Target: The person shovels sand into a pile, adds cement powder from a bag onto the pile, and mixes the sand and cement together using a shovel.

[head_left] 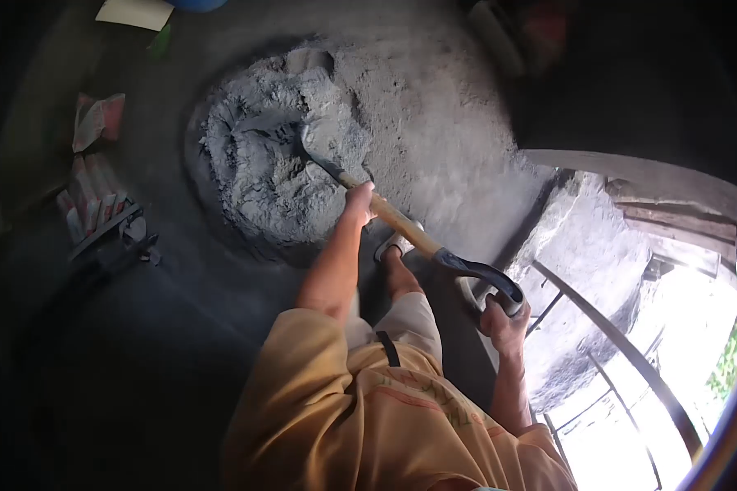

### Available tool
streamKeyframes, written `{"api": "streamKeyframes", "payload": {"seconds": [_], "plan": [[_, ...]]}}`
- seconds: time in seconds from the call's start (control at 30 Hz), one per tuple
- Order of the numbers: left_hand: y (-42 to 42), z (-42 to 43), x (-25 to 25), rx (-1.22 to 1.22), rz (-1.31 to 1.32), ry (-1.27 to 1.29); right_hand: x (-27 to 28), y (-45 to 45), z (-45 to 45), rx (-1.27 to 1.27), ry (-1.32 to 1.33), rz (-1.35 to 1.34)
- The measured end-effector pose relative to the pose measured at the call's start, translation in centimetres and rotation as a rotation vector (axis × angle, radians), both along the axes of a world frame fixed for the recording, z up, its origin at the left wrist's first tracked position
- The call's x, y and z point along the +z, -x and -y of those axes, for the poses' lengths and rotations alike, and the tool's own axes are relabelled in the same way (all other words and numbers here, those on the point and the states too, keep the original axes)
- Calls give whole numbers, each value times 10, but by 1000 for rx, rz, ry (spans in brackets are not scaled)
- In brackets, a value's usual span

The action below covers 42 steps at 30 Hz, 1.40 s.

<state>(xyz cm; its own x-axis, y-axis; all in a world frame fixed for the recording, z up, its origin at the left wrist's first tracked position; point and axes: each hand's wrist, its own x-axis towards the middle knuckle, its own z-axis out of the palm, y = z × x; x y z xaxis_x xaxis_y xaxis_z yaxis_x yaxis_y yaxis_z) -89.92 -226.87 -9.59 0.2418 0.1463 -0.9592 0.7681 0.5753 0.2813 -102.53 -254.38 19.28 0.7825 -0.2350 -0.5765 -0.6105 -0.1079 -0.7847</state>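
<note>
A shovel [408, 231] with a wooden shaft slants across the middle of the head view. My left hand [359, 203] is wrapped round the lower shaft, close to the metal socket. At the other end, my right hand [505, 322] grips the dark D-shaped handle. The blade reaches into a heap of grey mortar-like mix [258, 184], and most of it is hidden there. Ridges and hollows mark the heap, with a rounded dip at its far edge. One of my feet [400, 240] stands just beside the heap, below the shaft.
Several long packages [94, 195] and a red-and-white bag [98, 121] lie on the floor at left. A pale sheet [135, 12] is at the top. To the right, a curved rail [614, 335] borders a bright opening beside a rough pale slab [581, 245].
</note>
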Motion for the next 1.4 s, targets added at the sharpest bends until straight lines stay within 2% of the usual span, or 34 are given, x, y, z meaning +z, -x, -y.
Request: {"api": "streamKeyframes", "payload": {"seconds": [0.07, 0.13, 0.27, 0.33, 0.4, 0.47, 0.53, 0.6, 0.67, 0.73, 0.87, 1.03, 1.17, 1.2, 1.27, 1.33, 1.37, 1.4], "plan": [[-5, 16, -15, -12, 27, 33, 17, -19, 17, -50, -71, -78], [-19, 36, -6, 23, 58, 98, 34, -45, 31, 5, -40, -104], [-51, 71, -7, 206, 107, 161, 48, -107, 68, 98, 0, -5], [-67, 77, -1, 248, 169, 230, 58, -147, 81, 250, 62, 60], [-83, 78, -1, 438, 193, 308, 66, -188, 83, 381, 146, 113], [-111, 67, 42, 535, 174, 269, 76, -243, 71, 554, 125, 141], [-138, 53, 35, 645, 183, 253, 80, -310, 45, 658, 132, 139], [-172, 36, 24, 747, 153, 217, 52, -381, 38, 869, 132, 240], [-212, 22, 0, 841, 177, 224, 62, -462, -10, 971, 197, 254], [-262, 12, -14, 985, 163, 333, 66, -539, -40, 1198, 211, 327], [-344, 12, -17, 1075, 96, 321, 78, -637, -69, 1204, 125, 253], [-432, 17, 3, 1115, 100, 306, 98, -731, -84, 1273, 224, 245], [-505, 3, 32, 1266, 151, 260, 98, -806, -110, 1246, 178, 200], [-517, 2, 13, 1297, 172, 305, 96, -825, -115, 1279, 174, 197], [-547, -14, 14, 1322, 164, 252, 84, -874, -126, 1352, 215, 141], [-565, -30, 10, 1313, 180, 193, 72, -906, -137, 1388, 128, 154], [-577, -39, 10, 1265, 183, 154, 64, -924, -142, 1365, -12, 103], [-593, -57, 16, 1320, 200, 125, 55, -948, -154, 1345, -155, 54]]}}
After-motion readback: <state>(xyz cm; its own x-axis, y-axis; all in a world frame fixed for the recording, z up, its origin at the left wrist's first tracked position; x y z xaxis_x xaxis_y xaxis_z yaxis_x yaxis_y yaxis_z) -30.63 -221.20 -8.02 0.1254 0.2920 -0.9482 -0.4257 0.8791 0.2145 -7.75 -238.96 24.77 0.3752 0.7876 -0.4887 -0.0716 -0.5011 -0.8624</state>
